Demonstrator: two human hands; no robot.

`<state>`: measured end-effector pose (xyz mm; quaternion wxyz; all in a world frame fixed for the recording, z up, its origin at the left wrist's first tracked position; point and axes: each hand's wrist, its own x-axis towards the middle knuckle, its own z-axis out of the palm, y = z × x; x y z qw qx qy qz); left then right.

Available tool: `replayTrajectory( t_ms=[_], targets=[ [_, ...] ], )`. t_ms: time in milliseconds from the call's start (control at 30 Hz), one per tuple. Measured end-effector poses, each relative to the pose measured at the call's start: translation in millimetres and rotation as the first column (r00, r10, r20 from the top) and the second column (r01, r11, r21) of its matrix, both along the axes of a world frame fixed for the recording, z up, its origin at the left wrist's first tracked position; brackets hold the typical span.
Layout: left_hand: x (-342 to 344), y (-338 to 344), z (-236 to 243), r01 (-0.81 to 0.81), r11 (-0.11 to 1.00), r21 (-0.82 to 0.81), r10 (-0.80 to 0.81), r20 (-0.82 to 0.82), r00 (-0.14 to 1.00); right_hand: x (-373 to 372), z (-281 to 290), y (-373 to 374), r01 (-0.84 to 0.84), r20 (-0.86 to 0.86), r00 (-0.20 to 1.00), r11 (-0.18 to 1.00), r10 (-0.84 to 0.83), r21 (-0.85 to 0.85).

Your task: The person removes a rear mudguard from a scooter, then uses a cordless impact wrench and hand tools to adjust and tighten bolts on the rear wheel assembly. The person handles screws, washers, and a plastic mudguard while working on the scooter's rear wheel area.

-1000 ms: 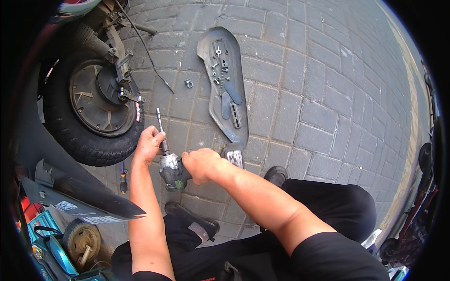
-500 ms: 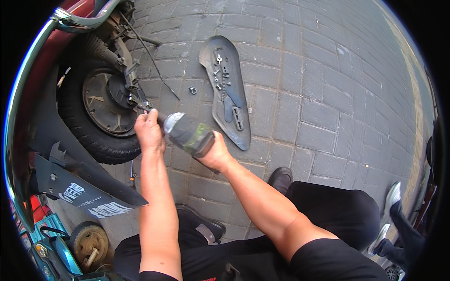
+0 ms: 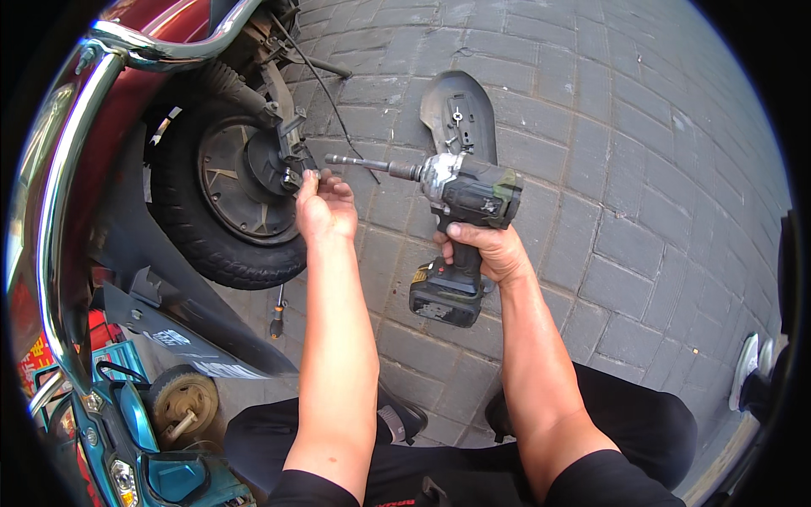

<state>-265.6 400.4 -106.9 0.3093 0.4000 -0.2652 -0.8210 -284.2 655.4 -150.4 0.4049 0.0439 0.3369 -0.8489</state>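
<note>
Wheel-fastener step, tool not yet engaged. Right hand [image 3: 486,247] grips the cordless impact wrench [image 3: 460,221], which is held above the brick paving [image 3: 642,211]. Left hand [image 3: 325,203] fingertips pinch, apparently, a small fastener at the scooter's rear wheel [image 3: 221,190] hub. Next: align the socket extension [image 3: 367,164] squarely.

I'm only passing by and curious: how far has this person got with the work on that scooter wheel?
Looks done: a black cover panel lies off on the paving, and a screwdriver rests beside the tyre. In hand: the left hand has its fingers at the bracket by the wheel hub, while the right hand holds a cordless driver pointed that way. Left: the wheel is on the scooter and the panel is not refitted.
</note>
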Motion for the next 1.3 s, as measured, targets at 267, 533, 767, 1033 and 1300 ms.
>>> replayTrajectory(
  t_ms=[267,533,767,1033,1300],
  targets=[
    [-29,-4,6,0.180,0.983,-0.022,-0.181,-0.126,0.975,-31,-1,7,-0.063,-0.054,0.997,0.998,0.061,-0.032],
    [-38,-8,8,0.152,0.984,-0.093,-0.160,-0.089,0.983,-53,8,2,-0.078,-0.137,0.987,0.996,0.083,0.038],
    [-40,-16,0,0.129,0.992,0.002,-0.128,-0.086,0.988,-71,2,-1,-0.156,-0.273,0.939,0.967,0.209,0.204],
    [-64,-15,-16,0.014,1.000,0.024,-0.008,-0.243,0.970,-100,-12,-37,-0.247,-0.179,0.949,0.965,0.259,0.088],
    [-78,-29,-17,0.004,0.999,0.050,0.015,-0.372,0.928,-131,-7,-63,-0.299,-0.279,0.903,0.944,0.326,0.138]
  ],
)
